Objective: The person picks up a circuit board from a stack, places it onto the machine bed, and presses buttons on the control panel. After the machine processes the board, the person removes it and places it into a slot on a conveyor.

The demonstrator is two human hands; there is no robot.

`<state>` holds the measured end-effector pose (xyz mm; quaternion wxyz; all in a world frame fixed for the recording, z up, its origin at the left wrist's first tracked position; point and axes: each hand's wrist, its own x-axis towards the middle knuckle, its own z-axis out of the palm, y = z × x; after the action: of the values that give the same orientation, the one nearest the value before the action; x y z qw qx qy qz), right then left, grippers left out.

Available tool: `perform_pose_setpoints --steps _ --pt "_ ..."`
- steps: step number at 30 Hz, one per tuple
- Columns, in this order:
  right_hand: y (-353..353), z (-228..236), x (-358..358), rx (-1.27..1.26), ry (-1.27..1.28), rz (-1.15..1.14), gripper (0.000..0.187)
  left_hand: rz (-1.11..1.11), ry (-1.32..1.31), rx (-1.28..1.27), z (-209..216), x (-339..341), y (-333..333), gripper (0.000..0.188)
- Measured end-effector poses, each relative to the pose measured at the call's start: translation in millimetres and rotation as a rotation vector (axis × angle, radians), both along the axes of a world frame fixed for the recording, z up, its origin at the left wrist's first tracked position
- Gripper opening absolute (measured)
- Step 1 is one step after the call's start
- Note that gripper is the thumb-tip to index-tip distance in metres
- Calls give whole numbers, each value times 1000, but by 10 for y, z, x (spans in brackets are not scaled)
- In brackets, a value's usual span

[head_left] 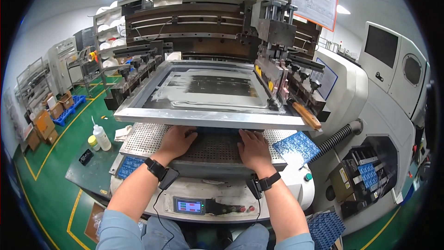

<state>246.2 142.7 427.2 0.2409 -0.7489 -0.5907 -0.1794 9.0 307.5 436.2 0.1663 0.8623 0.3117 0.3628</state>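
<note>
Both my hands reach under the raised near edge of a metal-framed printing screen (pixel 217 118), over a perforated metal table (pixel 143 140). My left hand (pixel 178 140) is at the left of the shaded middle, thumb and fingers apart and curving inward. At the right, my right hand (pixel 254 148) lies palm down with its fingers stretched forward. Between the fingertips runs a dark bluish strip in the frame's shadow; I cannot make out what it is, or whether the fingers touch it. Grey-white paste (pixel 203 101) is spread over the screen's mesh.
A wooden-handled spatula (pixel 306 115) rests on the frame's right corner. Blue patterned panels lie right of the table (pixel 296 149) and in a rack (pixel 368 175). A squeeze bottle (pixel 101 138) and a small jar (pixel 94 143) stand left. A lit control screen (pixel 189 205) is in front.
</note>
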Motion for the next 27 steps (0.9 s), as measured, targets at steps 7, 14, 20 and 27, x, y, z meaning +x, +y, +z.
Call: perform_pose_setpoints --steps 7,14,20,27 --pt "26 -30 0 10 23 25 45 -60 -81 96 -46 -16 11 31" --pt "-14 5 -32 23 -4 31 46 -63 -89 88 -49 -19 -5 30" --pt "-12 26 -42 14 8 38 45 34 42 102 -47 -27 -53 36" --pt "4 20 -44 13 -5 14 44 -47 50 440 -75 10 -124 53"
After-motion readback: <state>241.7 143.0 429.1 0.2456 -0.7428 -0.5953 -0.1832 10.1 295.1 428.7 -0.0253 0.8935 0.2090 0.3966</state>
